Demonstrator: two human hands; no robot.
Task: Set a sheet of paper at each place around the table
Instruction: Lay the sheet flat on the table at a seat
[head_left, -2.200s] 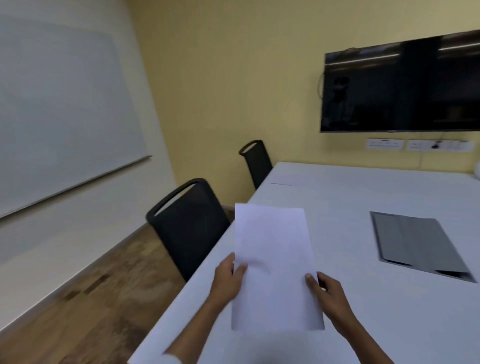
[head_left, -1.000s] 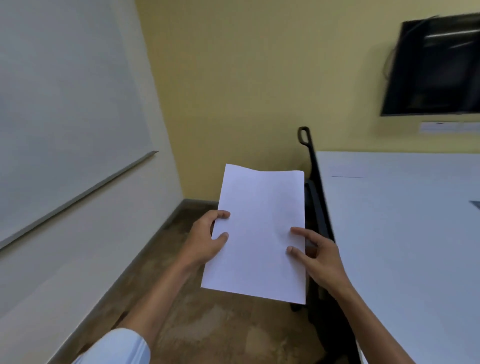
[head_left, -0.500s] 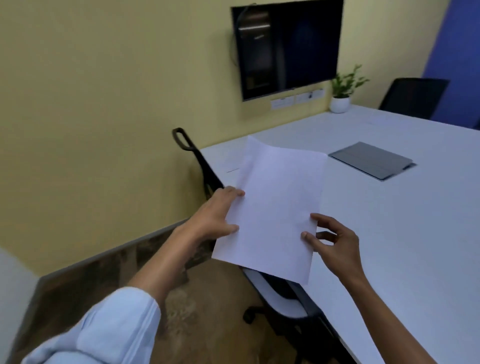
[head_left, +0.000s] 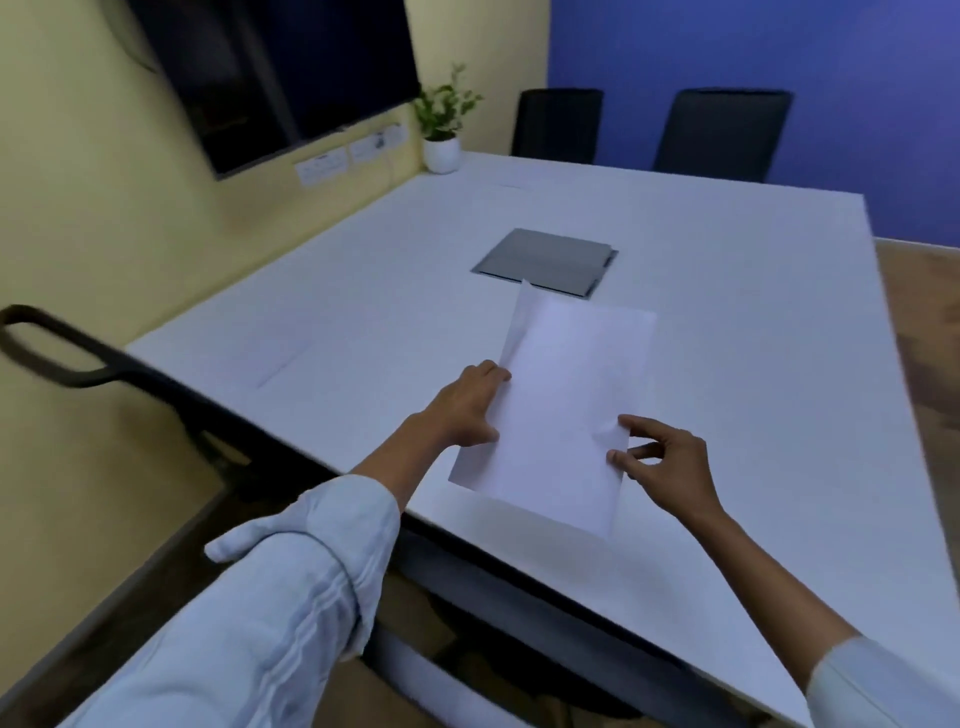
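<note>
I hold a small stack of white paper sheets (head_left: 561, 410) just above the near edge of the white table (head_left: 727, 322). My left hand (head_left: 467, 408) grips the stack's left edge, where the top sheet's far corner lifts away. My right hand (head_left: 662, 465) pinches the right edge between thumb and fingers. One white sheet (head_left: 260, 356) lies flat on the table at the near left place. Another faint sheet (head_left: 511, 183) seems to lie at the far edge.
A grey flap panel (head_left: 545, 261) is set into the table's middle. A black chair (head_left: 67, 358) stands at the near left, two more black chairs (head_left: 558, 124) (head_left: 722, 132) at the far side. A potted plant (head_left: 442, 130) sits on the far left corner below the wall screen (head_left: 270, 73).
The view has swung right from the wall and chair to the table. The paper stack has moved with both hands from over the floor to over the table's near edge.
</note>
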